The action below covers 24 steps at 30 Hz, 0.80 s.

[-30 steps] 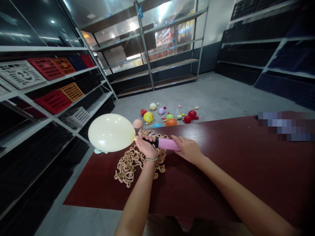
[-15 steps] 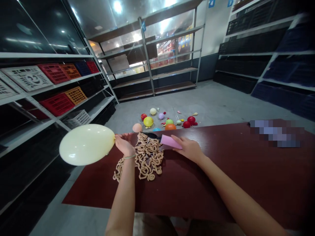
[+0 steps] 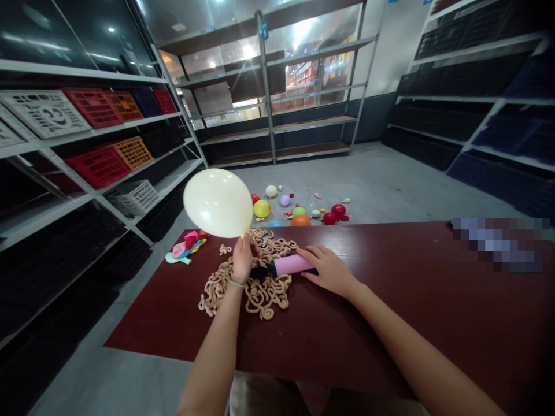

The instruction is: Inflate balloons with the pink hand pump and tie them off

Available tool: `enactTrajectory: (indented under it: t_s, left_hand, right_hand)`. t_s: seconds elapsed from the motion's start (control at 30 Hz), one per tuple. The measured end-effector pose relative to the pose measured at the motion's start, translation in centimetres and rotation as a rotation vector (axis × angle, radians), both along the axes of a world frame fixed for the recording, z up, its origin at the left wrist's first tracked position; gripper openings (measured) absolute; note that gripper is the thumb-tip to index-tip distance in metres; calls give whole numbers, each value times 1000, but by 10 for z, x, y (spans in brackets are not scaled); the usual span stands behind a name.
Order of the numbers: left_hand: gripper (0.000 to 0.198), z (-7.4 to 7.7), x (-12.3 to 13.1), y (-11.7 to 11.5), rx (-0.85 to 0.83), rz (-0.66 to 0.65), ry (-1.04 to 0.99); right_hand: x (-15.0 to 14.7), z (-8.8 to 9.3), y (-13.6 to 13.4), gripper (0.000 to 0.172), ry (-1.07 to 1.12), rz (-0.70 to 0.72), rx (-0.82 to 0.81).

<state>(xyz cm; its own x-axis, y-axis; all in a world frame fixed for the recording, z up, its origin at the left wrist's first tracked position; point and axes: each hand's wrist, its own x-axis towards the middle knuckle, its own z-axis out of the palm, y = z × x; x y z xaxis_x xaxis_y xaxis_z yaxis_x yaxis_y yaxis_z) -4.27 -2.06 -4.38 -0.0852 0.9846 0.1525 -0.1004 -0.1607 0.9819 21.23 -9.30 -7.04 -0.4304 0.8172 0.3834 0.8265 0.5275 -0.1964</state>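
An inflated pale yellow balloon (image 3: 218,203) stands up from my left hand (image 3: 243,257), whose fingers are pinched round its neck. Below that hand lies a heap of tan, curly, rope-like pieces (image 3: 264,297) on the dark red table (image 3: 347,341). A pink hand pump (image 3: 291,264) with a black end rests on the heap, its black tip close to my left wrist. My right hand (image 3: 326,270) is closed over the pump's right end, partly hiding it. Uninflated balloons (image 3: 187,247) in several colours lie left of the heap.
Several inflated balloons, among them an orange one (image 3: 300,221) and a yellow one (image 3: 262,208), lie on the floor beyond the table. Shelves with plastic crates (image 3: 97,167) stand at the left. A blurred-out item (image 3: 494,242) is at the table's right.
My left hand has swung the pale balloon to the right and upright, uncovering the flat balloons. My right hand and the pump have come slightly lower and nearer.
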Motion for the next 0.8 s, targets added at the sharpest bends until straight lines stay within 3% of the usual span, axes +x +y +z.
enactTrajectory:
  t_s: [0.17,0.53,0.8]
  left_hand:
    - [43,-12,1,-4,44,-33,362]
    - [31,8,7,-18,147,-11,627]
    - [32,1,10,-18,190,-104,982]
  right_hand:
    - [2,1,0,55,70,-1,44]
    - [2,-3,2,43,97,-67,220]
    - [6,5,2,64,35,-170,496]
